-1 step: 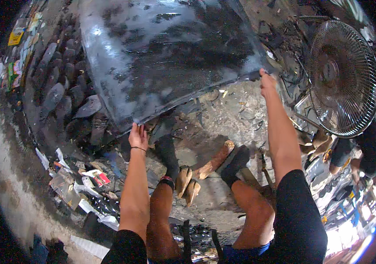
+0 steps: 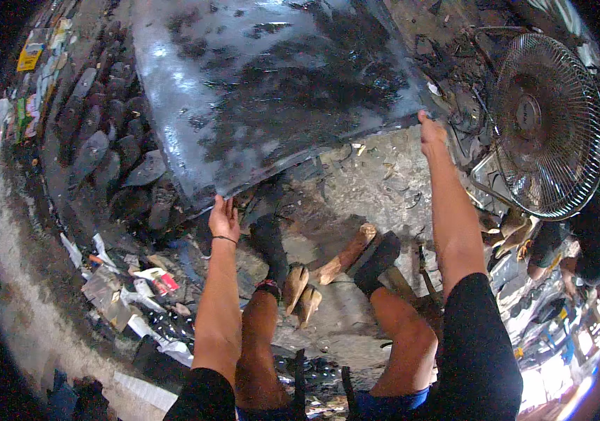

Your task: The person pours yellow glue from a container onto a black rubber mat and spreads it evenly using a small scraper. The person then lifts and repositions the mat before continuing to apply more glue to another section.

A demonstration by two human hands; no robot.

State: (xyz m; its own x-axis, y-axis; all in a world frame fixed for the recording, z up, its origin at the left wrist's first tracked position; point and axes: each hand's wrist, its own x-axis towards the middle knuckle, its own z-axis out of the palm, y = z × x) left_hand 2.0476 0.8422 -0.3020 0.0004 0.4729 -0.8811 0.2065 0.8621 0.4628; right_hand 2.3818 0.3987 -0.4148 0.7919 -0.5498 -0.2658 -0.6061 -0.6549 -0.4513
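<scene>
A large black sheet (image 2: 300, 84), glossy with cloudy grey patches, stretches out in front of me past the top edge of the view. By its near left corner, my left hand (image 2: 224, 221) pinches it between thumb and fingers. Further out, my right hand (image 2: 432, 135) grips the near right corner, thumb on top. The near edge runs between both hands, slanting up to the right. Under it, between my feet, lie two wooden shoe lasts (image 2: 295, 289) and a thick piece of wood (image 2: 345, 256).
Many dark shoe soles (image 2: 89, 153) are piled at left. At right stands a wire-caged fan (image 2: 549, 126), close beyond my right hand. Paper scraps (image 2: 156, 281) litter the lower left floor. More lasts (image 2: 514, 228) lie below the fan, near another person's dark-clothed limbs (image 2: 591, 235).
The whole view has shifted very slightly. Both hands keep their hold on the sheet's corners, and the sheet lies almost as before.
</scene>
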